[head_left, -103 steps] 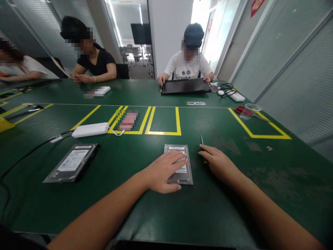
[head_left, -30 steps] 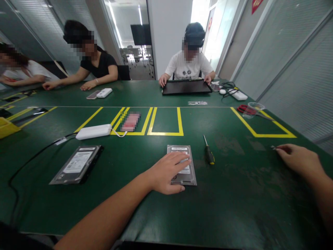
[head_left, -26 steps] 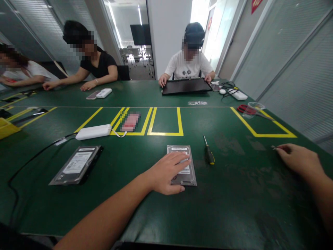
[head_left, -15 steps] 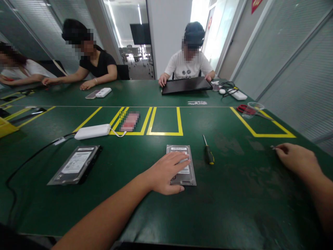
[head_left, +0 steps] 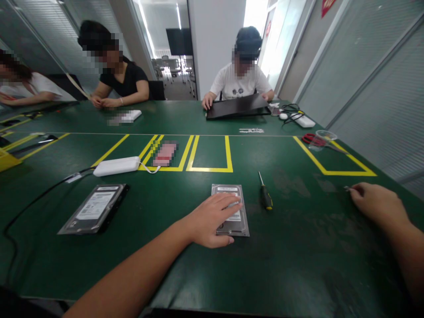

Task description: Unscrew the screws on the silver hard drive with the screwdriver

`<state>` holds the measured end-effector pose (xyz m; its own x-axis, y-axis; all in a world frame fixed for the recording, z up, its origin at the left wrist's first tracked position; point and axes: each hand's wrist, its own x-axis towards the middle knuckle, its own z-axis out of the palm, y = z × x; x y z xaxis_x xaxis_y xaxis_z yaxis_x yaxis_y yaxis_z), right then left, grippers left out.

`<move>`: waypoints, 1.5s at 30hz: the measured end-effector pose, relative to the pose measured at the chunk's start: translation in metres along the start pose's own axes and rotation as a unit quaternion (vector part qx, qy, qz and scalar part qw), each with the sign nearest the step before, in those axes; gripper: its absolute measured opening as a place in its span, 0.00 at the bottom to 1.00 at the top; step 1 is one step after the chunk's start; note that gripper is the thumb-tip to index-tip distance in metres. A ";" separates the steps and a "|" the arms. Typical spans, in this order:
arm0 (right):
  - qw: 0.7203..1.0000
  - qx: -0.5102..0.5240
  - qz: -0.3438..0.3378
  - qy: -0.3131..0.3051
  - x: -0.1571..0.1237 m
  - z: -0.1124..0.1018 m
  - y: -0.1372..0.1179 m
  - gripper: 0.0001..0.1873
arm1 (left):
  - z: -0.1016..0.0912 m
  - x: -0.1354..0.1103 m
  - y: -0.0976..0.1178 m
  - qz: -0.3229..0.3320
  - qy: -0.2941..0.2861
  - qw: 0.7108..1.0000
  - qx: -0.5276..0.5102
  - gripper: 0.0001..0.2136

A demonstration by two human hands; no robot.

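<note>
My left hand (head_left: 217,219) lies flat over a hard drive (head_left: 243,218) at the centre of the green table, fingers stretched across its label. Part of the drive is hidden under the palm. Over at the right, my right hand (head_left: 377,203) has thumb and forefinger pinched together beside tiny silvery pieces (head_left: 346,188). Their kind is too small to make out. Between the hands lies a screwdriver (head_left: 266,198) with a black and yellow handle, its tip pointing away from me. A second hard drive (head_left: 96,207) rests to the left.
A white power strip (head_left: 117,166) with a black cable lies behind the left drive. Yellow tape (head_left: 210,170) marks rectangles on the table. Red-handled scissors (head_left: 313,140) and a clear plastic cup (head_left: 326,136) are back right. Across the table, a person holds a black panel (head_left: 236,108).
Both my hands stay nearly in place. Across the table, the person in black has drawn both hands together, and the black panel's upper sheet has tilted up at its right side.
</note>
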<state>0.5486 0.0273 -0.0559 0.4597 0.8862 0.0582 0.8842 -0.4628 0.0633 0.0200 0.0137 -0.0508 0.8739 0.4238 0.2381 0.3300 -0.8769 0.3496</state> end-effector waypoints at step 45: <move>0.968 0.056 -0.217 0.110 -0.079 -0.083 -0.134 0.08 | 0.003 -0.001 -0.001 0.011 0.018 1.000 0.012 0.40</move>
<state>0.3874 0.0173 0.0133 0.0259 0.9648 0.2619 0.9992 -0.0325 0.0210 0.0195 0.0133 -0.0543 0.8680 0.4114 0.2782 0.3191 -0.8912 0.3223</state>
